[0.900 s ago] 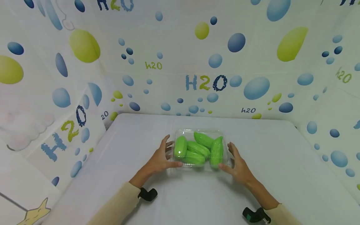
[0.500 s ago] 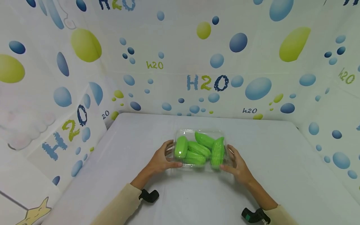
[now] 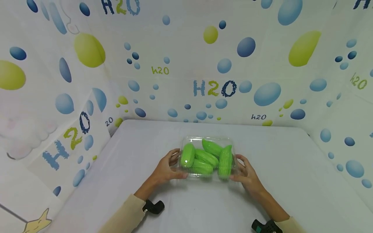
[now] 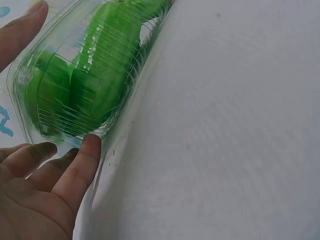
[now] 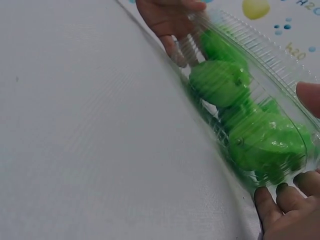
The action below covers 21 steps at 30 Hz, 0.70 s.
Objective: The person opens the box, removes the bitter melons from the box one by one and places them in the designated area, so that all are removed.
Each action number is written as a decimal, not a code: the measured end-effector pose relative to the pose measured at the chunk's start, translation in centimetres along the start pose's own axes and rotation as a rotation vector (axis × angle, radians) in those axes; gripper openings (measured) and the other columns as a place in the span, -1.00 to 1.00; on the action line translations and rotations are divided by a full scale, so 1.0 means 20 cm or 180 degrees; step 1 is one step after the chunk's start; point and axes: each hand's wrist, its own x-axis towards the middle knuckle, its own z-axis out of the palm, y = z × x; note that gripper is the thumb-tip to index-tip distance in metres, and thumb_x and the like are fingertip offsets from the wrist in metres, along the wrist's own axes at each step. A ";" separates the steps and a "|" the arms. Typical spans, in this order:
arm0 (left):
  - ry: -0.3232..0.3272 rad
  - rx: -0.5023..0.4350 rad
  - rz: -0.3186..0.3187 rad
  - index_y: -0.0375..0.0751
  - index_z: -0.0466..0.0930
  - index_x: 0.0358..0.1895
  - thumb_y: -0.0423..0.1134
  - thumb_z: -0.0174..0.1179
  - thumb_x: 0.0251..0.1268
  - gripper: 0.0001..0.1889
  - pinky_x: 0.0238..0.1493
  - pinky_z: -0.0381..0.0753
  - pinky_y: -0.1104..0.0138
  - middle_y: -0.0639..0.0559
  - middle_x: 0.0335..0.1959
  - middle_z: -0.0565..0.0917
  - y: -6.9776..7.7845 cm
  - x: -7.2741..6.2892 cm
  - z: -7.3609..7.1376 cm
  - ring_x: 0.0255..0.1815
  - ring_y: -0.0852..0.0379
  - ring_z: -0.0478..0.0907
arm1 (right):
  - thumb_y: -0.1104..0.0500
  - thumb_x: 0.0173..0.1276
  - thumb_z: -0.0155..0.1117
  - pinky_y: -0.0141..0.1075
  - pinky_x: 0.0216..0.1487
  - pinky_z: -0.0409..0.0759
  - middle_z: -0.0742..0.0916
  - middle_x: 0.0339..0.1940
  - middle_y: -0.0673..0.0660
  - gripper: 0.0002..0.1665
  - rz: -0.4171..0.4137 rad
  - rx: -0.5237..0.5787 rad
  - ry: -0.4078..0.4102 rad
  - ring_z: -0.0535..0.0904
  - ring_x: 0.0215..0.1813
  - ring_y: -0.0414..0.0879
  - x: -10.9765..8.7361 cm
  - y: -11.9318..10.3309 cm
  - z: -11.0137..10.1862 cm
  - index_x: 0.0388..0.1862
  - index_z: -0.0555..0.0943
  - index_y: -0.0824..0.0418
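A clear plastic box (image 3: 193, 139) lies on the white table in the head view. Through its walls show several bright green, elongated, gourd-like pieces (image 3: 206, 157). My left hand (image 3: 165, 169) grips the box's left end, thumb at the near corner and fingers along the side. At the opposite end my right hand (image 3: 250, 178) holds on in the same manner. Fingertips (image 4: 91, 142) touch the box's end in the left wrist view, with the thumb higher up near its upper edge. Parts of the far fingers are hidden behind the box.
The white-covered table (image 3: 140, 139) carries the box near its middle. Behind and at the sides hangs a white curtain (image 3: 180, 42) printed with blue and green dots and H2O lettering. A black wrist camera (image 3: 154, 207) sits on the left wrist, another (image 3: 265, 226) on the right.
Both hands' fingers have drawn in from a looser spread onto the ends of the box. The box stays about where it was; the head view has tilted slightly.
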 end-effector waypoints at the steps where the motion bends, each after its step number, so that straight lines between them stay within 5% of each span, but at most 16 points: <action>1: -0.0003 -0.0031 0.0007 -0.29 0.04 0.59 -0.16 0.66 -0.11 0.20 0.31 0.56 0.07 -0.25 0.58 0.20 0.00 0.00 0.00 0.52 -0.33 0.24 | 0.41 0.28 0.30 -0.44 0.22 0.53 0.16 0.58 0.52 0.04 -0.0002 0.0026 -0.0016 0.49 0.30 -0.33 0.00 0.00 0.00 0.56 -0.11 0.34; 12: -0.0052 -0.0288 0.0016 -0.35 -0.01 0.58 -0.32 0.69 -0.22 0.26 0.28 0.57 0.15 -0.32 0.60 0.10 0.00 -0.01 -0.01 0.56 -0.36 0.13 | 0.40 0.21 0.42 -0.49 0.26 0.46 0.25 0.54 0.53 0.16 -0.0008 -0.0063 -0.0046 0.49 0.30 -0.30 0.00 0.02 -0.02 0.59 -0.11 0.35; 21: -0.0025 -0.0226 0.0072 -0.32 0.14 0.53 -0.32 0.68 -0.20 0.14 0.29 0.57 0.17 -0.36 0.53 0.24 0.00 -0.02 -0.01 0.55 -0.31 0.19 | 0.40 0.19 0.46 -0.49 0.24 0.51 0.30 0.52 0.53 0.14 0.0028 -0.0155 0.0067 0.52 0.28 -0.33 -0.01 0.02 -0.02 0.57 -0.06 0.40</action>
